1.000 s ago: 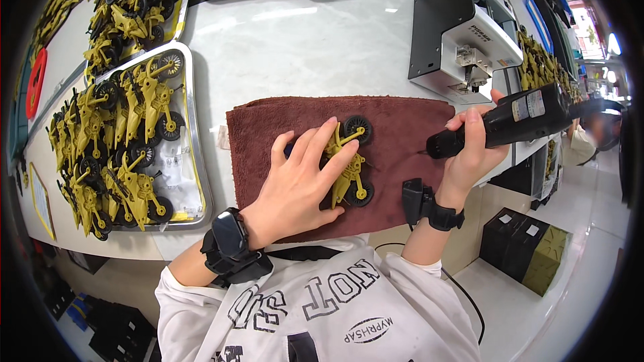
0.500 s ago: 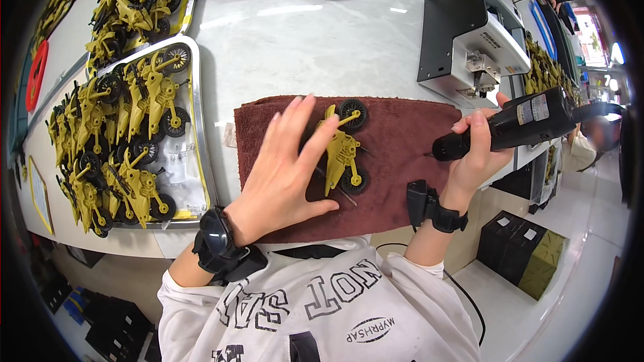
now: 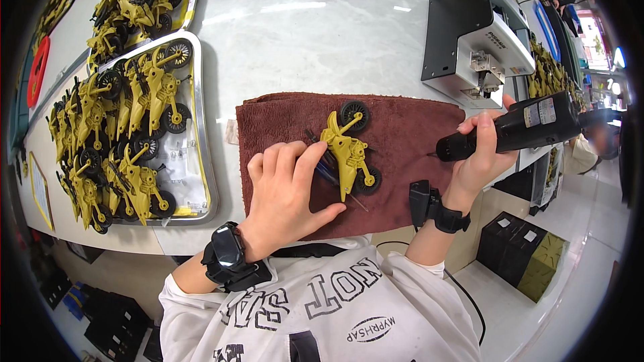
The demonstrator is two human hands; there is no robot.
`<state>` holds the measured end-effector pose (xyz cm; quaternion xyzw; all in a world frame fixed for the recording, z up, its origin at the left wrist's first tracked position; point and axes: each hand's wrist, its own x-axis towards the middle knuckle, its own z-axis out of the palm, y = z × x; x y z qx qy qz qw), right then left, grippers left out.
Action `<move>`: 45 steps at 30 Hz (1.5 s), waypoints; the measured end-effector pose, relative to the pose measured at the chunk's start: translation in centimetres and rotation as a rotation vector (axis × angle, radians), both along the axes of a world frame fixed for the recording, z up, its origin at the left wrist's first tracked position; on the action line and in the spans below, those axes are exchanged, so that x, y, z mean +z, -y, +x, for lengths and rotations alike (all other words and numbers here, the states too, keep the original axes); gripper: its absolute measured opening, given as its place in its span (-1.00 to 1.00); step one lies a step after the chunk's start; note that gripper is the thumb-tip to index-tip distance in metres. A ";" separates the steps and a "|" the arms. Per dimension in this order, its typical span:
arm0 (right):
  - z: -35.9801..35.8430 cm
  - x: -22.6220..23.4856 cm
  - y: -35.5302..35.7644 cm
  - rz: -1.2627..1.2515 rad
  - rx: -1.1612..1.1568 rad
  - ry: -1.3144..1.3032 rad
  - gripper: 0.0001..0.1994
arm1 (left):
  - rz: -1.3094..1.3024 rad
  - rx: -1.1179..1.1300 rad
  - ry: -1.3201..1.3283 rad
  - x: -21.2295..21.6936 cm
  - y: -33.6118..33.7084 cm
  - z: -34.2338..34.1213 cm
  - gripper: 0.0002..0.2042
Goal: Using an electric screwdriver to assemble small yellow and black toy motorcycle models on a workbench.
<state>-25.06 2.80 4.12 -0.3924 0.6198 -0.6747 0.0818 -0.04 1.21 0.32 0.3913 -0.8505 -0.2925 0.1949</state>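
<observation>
Now the left hand [image 3: 285, 194] has slid off the toy motorcycle [image 3: 349, 151].

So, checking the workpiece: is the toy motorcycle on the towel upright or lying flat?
Lying flat: the toy motorcycle rests sideways on the towel.

Yellow toy motorcycle [image 3: 349, 151] with black wheels, dark brown towel [image 3: 409, 127], black electric screwdriver [image 3: 510, 127], white tabletop [image 3: 315, 47].

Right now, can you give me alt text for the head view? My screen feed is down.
The left hand presses a yellow toy motorcycle onto a brown towel while the right hand holds a black electric screwdriver off to its right. A metal tray of matching motorcycles sits left; a grey machine stands behind.
</observation>
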 end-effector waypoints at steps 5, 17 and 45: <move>0.2 0.2 0.1 -0.005 -0.001 0.003 -0.54 | -0.040 0.013 0.034 -0.1 -0.7 -0.1 -0.14; 0.5 0.2 0.0 -0.017 0.008 0.020 -0.55 | -0.031 -0.139 0.093 0.5 1.4 -2.3 -0.05; -7.7 8.2 5.2 -0.431 -0.008 -0.113 -0.64 | -0.044 -0.336 -0.013 -0.1 3.1 -2.5 -0.07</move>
